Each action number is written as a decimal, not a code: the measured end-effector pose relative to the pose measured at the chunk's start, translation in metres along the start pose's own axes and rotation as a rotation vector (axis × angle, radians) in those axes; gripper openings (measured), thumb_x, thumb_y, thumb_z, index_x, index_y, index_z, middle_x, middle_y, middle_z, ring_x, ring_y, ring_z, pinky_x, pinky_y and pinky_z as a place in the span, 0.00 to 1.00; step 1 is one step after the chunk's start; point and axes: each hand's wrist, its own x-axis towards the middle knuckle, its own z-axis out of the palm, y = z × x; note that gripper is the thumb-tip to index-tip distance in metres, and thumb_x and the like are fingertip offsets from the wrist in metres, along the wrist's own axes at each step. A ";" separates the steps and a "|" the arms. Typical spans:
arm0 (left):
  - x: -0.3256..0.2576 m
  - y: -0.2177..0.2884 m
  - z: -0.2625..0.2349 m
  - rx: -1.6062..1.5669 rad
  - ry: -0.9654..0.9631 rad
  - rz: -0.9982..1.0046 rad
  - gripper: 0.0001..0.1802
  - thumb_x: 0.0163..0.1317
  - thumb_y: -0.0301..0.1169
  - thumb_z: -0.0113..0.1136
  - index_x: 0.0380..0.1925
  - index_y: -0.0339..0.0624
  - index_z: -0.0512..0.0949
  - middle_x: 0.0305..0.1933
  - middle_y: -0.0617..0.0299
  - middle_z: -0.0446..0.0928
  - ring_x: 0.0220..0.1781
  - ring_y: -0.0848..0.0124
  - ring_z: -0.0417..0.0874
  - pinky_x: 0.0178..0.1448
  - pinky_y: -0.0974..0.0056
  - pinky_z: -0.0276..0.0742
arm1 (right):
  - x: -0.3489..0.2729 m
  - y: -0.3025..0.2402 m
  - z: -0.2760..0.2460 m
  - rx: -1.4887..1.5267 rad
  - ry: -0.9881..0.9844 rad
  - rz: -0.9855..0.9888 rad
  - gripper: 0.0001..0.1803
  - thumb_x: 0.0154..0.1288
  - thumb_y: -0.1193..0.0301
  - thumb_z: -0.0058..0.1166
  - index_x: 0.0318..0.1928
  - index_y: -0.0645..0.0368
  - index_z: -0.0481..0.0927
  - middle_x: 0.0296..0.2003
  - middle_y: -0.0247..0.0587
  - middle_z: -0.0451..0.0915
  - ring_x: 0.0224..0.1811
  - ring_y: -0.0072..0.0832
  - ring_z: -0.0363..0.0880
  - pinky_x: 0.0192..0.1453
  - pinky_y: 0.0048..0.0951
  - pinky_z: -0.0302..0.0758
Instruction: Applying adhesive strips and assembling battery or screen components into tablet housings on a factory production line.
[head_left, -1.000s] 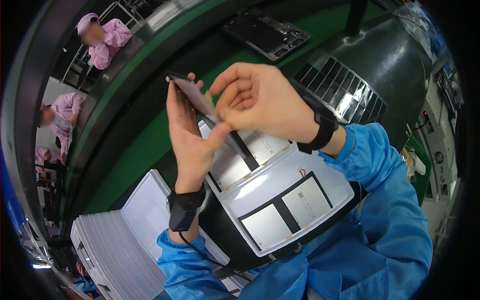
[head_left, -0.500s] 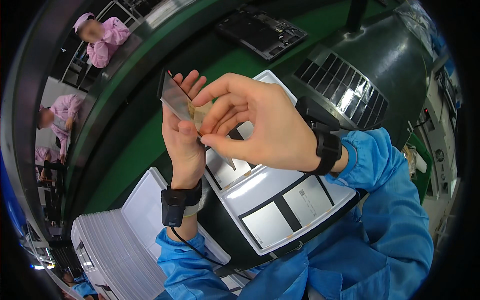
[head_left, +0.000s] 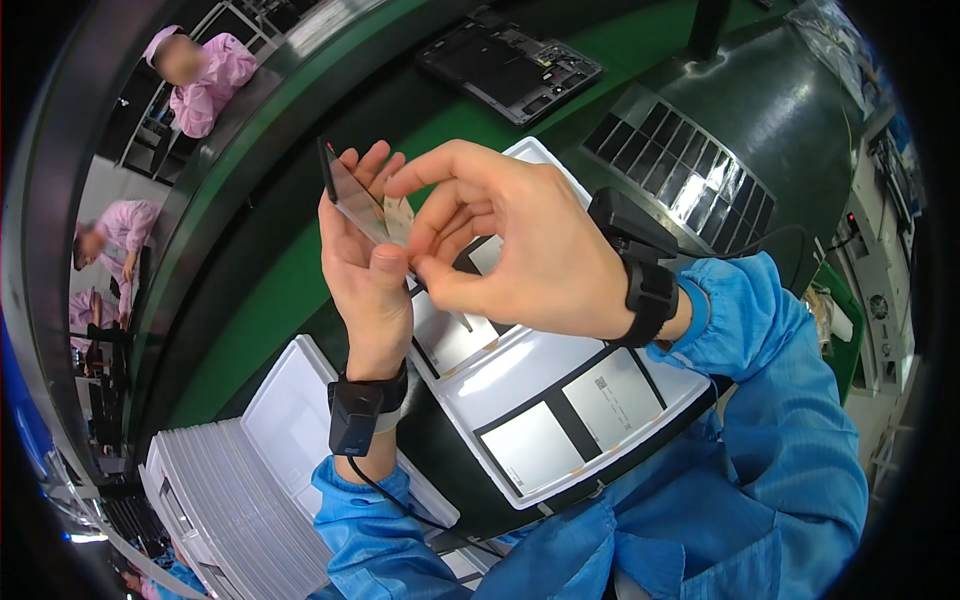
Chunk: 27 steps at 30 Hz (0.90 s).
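Observation:
My left hand [head_left: 365, 285] is closed around a thin flat panel [head_left: 352, 192] with a smooth grey face and a black edge, tilted up and seen at a steep slant. Beside it, between the hands, shows a pale beige flap [head_left: 398, 215]; how it is joined to the panel is unclear. My right hand [head_left: 520, 235] pinches thumb and fingers together at the panel's lower end; what they grip is hidden. Below this thumb, a thin grey tip [head_left: 467, 323] sticks out. Under both hands lies a white tray [head_left: 500, 365] with silver-faced, dark-edged panels [head_left: 532, 450].
Nested white trays [head_left: 235, 510] stand at the lower left beside another white tray [head_left: 290, 405]. On the green bench lie a black device chassis [head_left: 510, 70] and a sheet of dark rectangles [head_left: 685, 165]. Several people in pink [head_left: 212, 85] sit beyond a dark rail at left.
The panel has turned to a narrower slant. My right thumb and fingers have shifted slightly along its lower end, and the beige flap looks more upright. Both hands have otherwise barely moved.

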 end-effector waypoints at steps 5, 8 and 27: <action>0.000 0.000 0.001 -0.006 0.018 -0.009 0.69 0.47 0.70 0.74 0.76 0.34 0.54 0.74 0.43 0.65 0.76 0.50 0.69 0.79 0.48 0.65 | -0.001 -0.003 0.002 0.070 0.044 0.015 0.25 0.57 0.81 0.65 0.56 0.67 0.77 0.36 0.43 0.87 0.40 0.26 0.89 0.50 0.27 0.86; -0.002 -0.001 0.002 0.004 -0.001 0.015 0.68 0.49 0.68 0.75 0.76 0.34 0.54 0.74 0.42 0.65 0.76 0.50 0.69 0.79 0.47 0.65 | -0.001 -0.006 -0.001 -0.002 0.023 0.027 0.22 0.57 0.81 0.65 0.53 0.67 0.78 0.35 0.41 0.87 0.39 0.24 0.88 0.49 0.25 0.85; 0.012 0.011 -0.020 -0.121 0.323 0.137 0.46 0.71 0.68 0.48 0.68 0.36 0.61 0.72 0.43 0.66 0.77 0.50 0.66 0.84 0.47 0.56 | -0.017 0.018 0.028 -0.385 0.004 -0.268 0.27 0.54 0.84 0.65 0.57 0.63 0.78 0.33 0.38 0.86 0.34 0.30 0.89 0.41 0.27 0.86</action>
